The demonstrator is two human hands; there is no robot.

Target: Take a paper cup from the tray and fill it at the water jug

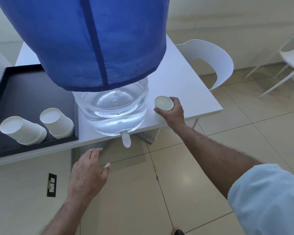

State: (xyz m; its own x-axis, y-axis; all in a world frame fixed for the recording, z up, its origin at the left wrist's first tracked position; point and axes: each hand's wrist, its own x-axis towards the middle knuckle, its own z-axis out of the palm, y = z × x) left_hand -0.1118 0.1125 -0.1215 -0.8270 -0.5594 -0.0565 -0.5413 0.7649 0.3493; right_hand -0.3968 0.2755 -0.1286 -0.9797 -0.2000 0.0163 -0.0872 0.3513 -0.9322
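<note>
A clear water jug [112,107] under a blue cloth cover [95,39] stands on the white table [193,92], its white tap [125,140] hanging over the front edge. My right hand [174,112] grips a paper cup [164,103] upright on the table, right of the jug; liquid shows inside it. My left hand [88,173] hovers with fingers apart below the table edge, left of the tap, holding nothing. A black tray [24,94] on the left holds two stacks of upturned paper cups [22,130], [57,122].
A white chair [209,60] stands behind the table's right side, and more white chairs [292,55] are at the far right. The floor is tiled. A black socket plate [51,184] sits on the low wall below the table.
</note>
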